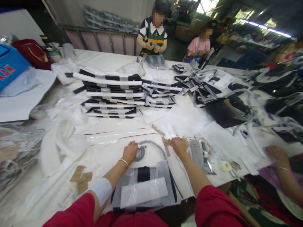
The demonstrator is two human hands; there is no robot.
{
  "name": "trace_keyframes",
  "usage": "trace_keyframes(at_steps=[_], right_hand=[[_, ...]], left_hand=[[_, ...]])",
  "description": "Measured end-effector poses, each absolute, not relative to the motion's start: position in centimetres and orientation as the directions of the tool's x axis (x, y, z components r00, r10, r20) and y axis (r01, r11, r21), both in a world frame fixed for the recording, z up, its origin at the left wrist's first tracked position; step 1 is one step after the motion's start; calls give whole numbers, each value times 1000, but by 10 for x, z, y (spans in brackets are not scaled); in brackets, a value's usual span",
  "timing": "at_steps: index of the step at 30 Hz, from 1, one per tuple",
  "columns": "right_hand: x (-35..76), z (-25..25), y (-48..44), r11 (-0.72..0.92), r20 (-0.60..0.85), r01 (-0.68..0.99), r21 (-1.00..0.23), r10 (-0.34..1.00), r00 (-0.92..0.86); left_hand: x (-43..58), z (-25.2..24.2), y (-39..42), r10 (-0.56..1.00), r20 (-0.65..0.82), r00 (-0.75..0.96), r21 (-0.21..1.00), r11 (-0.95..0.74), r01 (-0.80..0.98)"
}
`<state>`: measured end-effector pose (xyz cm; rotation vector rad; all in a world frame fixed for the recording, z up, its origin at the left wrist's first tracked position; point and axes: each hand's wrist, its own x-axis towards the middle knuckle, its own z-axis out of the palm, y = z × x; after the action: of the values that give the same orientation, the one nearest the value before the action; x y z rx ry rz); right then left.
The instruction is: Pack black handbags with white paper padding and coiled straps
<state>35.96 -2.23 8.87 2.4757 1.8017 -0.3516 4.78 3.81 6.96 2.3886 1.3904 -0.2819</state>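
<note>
Already stacks of filled striped bags (113, 94) stand mid-table, and one clear bag (144, 187) lies nearest the person. The left hand (129, 152) clamps a grey coiled cord (141, 154) just beyond it; the right hand (180, 146) rests on brown tags (167, 142), grip unclear. White cluttered table (101, 151), co-workers (153, 39) across a busy workshop

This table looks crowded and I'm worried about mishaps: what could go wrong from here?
The grey cord coiled under the left hand arcs toward the right hand; it could uncoil or snag. The bagged item lies at the near edge of the table and might slide off. A co-worker's hand works close by, so arms could bump.
</note>
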Motion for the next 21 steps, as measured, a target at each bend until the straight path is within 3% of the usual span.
trace_keyframes(at_steps=[5, 7, 9, 11, 14, 21], right_hand=[[345, 106, -36, -418, -191, 883, -211, 904, 383], [323, 112, -45, -412, -217, 843, -345, 909, 355], [291, 114, -54, -480, -351, 671, -565, 876, 331], [254, 113, -62, -609, -540, 417, -675, 792, 284], [209, 108, -68, -733, -700, 284, -618, 678, 225], [179, 108, -53, -840, -802, 219, -496, 540, 255]], left_hand=[[48, 68, 37, 798, -344, 494, 234, -437, 868], [48, 69, 37, 798, -347, 493, 248, -429, 869], [47, 70, 36, 798, -348, 492, 262, -421, 868], [46, 71, 37, 800, -343, 492, 276, -415, 867], [40, 73, 38, 802, -330, 498, 295, -413, 861], [33, 74, 37, 798, -301, 522, 335, -424, 841]])
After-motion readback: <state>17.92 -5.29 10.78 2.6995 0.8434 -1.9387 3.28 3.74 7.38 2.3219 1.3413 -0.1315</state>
